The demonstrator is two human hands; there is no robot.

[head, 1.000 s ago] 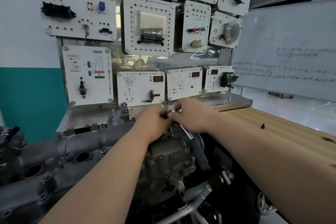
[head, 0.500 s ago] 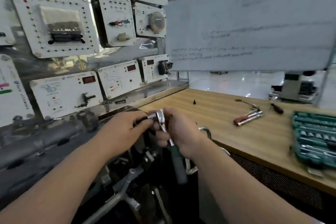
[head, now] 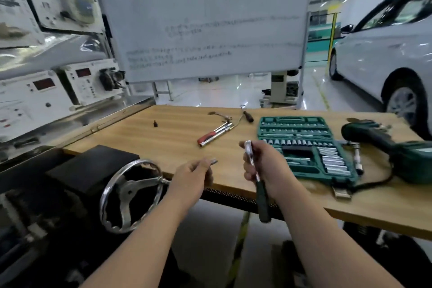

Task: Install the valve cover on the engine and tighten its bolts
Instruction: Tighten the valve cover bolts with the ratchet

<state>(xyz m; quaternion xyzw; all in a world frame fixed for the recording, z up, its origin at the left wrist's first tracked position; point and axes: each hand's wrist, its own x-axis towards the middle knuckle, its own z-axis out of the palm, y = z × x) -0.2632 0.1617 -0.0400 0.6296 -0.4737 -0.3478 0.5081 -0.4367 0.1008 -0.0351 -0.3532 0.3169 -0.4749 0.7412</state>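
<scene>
My right hand [head: 264, 167] grips a ratchet wrench [head: 256, 179] by its shaft; its chrome head points up and its dark green handle hangs below the hand. My left hand [head: 194, 176] pinches a small chrome socket piece [head: 213, 162] between its fingertips, a short way left of the ratchet. Both hands hover over the near edge of the wooden workbench [head: 168, 138]. An open green socket set case [head: 304, 147] lies on the bench just right of my right hand. The engine and valve cover are out of view.
A chrome handwheel [head: 132, 196] on the black engine stand sits at lower left. On the bench lie a red-handled tool [head: 214, 134], a small black bit [head: 154, 123], a dark-handled tool [head: 247, 116] and a green power tool [head: 385, 145]. A whiteboard [head: 205, 18] stands behind; a white car [head: 385, 54] is parked at right.
The view swung right from the engine to the workbench. My hands came off the engine with the ratchet, then separated; the left now holds the socket piece apart from the ratchet.
</scene>
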